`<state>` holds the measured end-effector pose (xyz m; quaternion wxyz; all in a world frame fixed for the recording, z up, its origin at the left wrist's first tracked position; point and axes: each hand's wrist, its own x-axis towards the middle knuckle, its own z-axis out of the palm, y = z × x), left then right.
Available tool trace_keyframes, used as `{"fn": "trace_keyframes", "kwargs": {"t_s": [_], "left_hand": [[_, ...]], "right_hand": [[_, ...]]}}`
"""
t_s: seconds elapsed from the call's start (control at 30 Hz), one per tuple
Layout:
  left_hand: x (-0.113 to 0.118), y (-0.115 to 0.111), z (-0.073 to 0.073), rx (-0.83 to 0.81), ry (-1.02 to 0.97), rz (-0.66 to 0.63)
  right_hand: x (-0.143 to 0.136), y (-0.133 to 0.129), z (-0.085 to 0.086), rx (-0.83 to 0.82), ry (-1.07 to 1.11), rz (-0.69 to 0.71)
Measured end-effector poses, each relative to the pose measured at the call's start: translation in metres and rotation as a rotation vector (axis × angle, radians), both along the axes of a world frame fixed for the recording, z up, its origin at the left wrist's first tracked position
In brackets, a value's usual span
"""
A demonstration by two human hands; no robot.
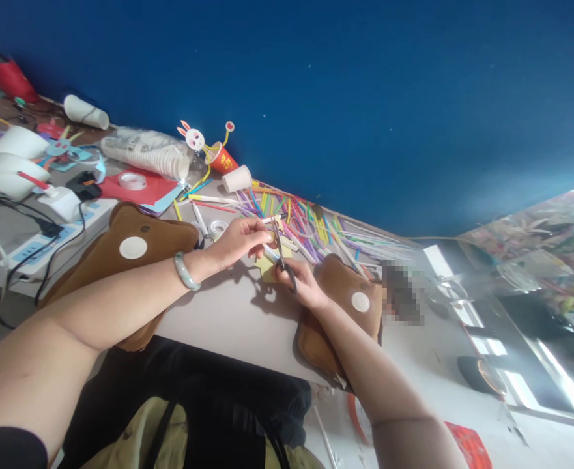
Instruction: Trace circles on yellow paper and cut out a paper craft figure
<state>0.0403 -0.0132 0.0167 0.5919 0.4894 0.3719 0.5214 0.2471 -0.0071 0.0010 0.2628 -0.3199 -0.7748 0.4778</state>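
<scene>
My right hand (303, 284) grips a pair of scissors (280, 251) by its dark handles, with the blades pointing up and away from me. Just left of the blades, my left hand (245, 241) is closed in a pinch, a jade-coloured bangle on its wrist. Something small is at its fingertips by the blades, too small to make out. Below both hands a pale yellow paper cutout (268, 269) lies on the white table (238, 312). Under my left forearm rests a brown plush cushion (115, 251); a second brown cushion (333, 306) lies beneath my right forearm.
Many coloured pipe cleaners or straws (311, 228) spread along the blue wall (345, 117). At the back left are stacked paper cups (144, 153), a red cup with a rabbit figure (222, 157), red paper (125, 189), tape and a power strip (62, 238) with cables.
</scene>
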Motion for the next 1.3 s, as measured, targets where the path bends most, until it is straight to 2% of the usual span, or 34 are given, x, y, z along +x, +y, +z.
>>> {"fn": "trace_keyframes", "kwargs": {"t_s": [0.43,0.8,1.03,1.3], "left_hand": [[0.0018,-0.0027,0.0083,-0.021,-0.018,0.007],[0.0005,0.0,0.0058,-0.004,-0.019,0.008],[0.001,0.0003,0.0022,0.008,-0.008,-0.006],[0.0012,0.0014,0.0026,-0.015,-0.041,0.026]], "right_hand": [[-0.0001,0.0007,-0.0017,-0.014,0.009,-0.012],[-0.0003,0.0012,-0.0051,-0.021,0.028,-0.051],[0.0009,0.0035,-0.0087,-0.032,0.062,-0.129],[0.0018,0.0035,-0.0072,-0.03,0.101,-0.152]]}}
